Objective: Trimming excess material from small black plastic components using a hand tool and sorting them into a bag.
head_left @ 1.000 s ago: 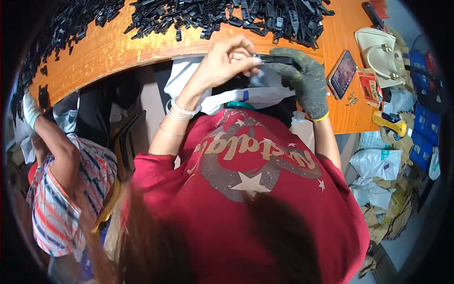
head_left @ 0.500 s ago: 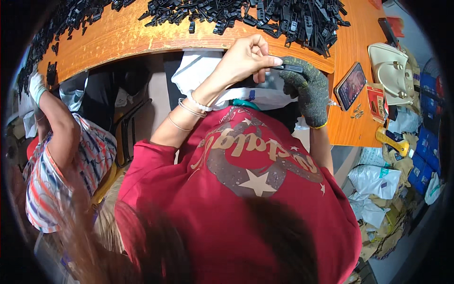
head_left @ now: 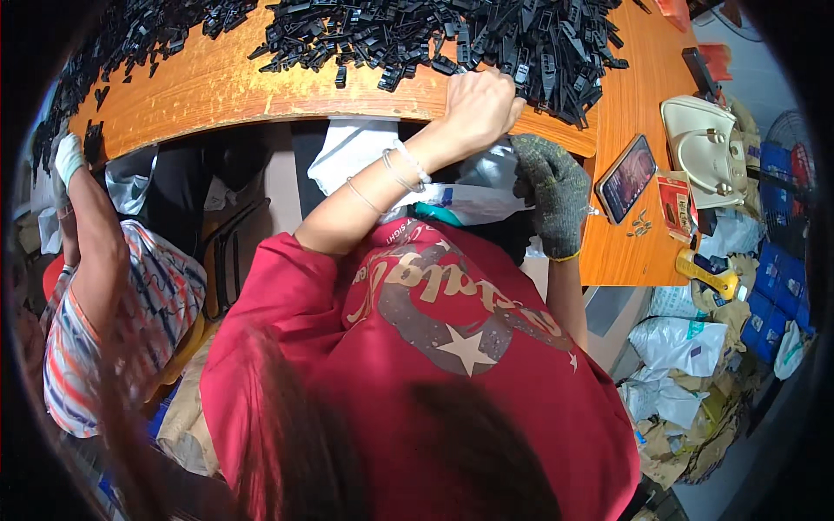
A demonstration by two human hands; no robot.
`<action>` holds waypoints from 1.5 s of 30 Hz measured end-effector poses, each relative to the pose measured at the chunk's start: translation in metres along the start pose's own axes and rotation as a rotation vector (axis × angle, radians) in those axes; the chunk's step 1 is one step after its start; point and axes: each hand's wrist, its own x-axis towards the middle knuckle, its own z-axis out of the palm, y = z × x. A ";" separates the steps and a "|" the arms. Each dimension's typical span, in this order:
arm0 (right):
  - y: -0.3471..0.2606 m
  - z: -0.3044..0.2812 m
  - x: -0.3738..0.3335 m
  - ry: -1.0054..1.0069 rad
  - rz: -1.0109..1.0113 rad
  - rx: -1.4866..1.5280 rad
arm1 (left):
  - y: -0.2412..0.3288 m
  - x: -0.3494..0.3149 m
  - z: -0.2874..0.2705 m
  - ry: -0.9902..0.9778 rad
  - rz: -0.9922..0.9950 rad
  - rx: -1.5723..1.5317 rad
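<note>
My bare left hand (head_left: 483,111), with bracelets at the wrist, is at the table's front edge, just below the heap of small black plastic parts (head_left: 434,35). Its back faces up and the fingers are curled under, so anything in them is hidden. Just past the table edge, a dark grey knit glove covers my right hand (head_left: 554,193). Its fingers are bent inward and mostly out of sight; what they hold, if anything, does not show. White plastic bags (head_left: 356,152) and cloth lie below the two hands.
On the orange wooden table (head_left: 599,252) at right are a phone (head_left: 627,179), small metal bits (head_left: 640,224), a red packet (head_left: 674,207) and a cream handbag (head_left: 702,148). A yellow bottle (head_left: 712,274) is beside the table's corner. A co-worker's gloved hand (head_left: 68,156) is at far left.
My left hand has come away from the right and moved up to the table edge, turning back-up. The black part held between both hands no longer shows.
</note>
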 end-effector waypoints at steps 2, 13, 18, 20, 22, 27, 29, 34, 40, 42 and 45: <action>0.014 -0.001 0.004 0.035 -0.081 -0.086 | -0.002 -0.005 0.001 0.049 -0.023 -0.061; 0.022 -0.001 0.019 0.033 -0.551 -0.688 | -0.017 -0.025 -0.025 0.006 0.062 -0.319; 0.015 0.002 0.013 0.062 -0.404 -0.778 | -0.033 -0.016 -0.009 0.000 0.111 -0.012; 0.020 0.001 0.012 0.089 -0.429 -0.704 | -0.031 -0.020 -0.013 -0.023 0.087 0.043; 0.022 0.000 0.012 0.066 -0.584 -0.752 | -0.030 -0.023 -0.016 -0.030 0.100 0.047; 0.030 0.001 0.016 0.058 -0.421 -0.711 | -0.028 -0.026 -0.016 -0.031 0.151 0.044; 0.034 -0.003 0.023 0.044 -0.619 -0.962 | -0.027 -0.025 -0.019 -0.035 0.161 0.024; 0.030 -0.004 0.023 0.010 -0.659 -1.051 | -0.029 -0.028 -0.027 -0.061 0.034 -0.331; 0.034 -0.006 0.026 -0.007 -0.660 -0.847 | -0.037 -0.028 -0.023 -0.009 0.151 0.054; 0.038 -0.009 0.031 -0.001 -0.765 -0.905 | -0.038 -0.028 -0.023 -0.034 0.170 0.102; 0.030 -0.012 0.035 -0.048 -0.783 -1.106 | -0.042 -0.030 -0.026 -0.075 0.203 0.161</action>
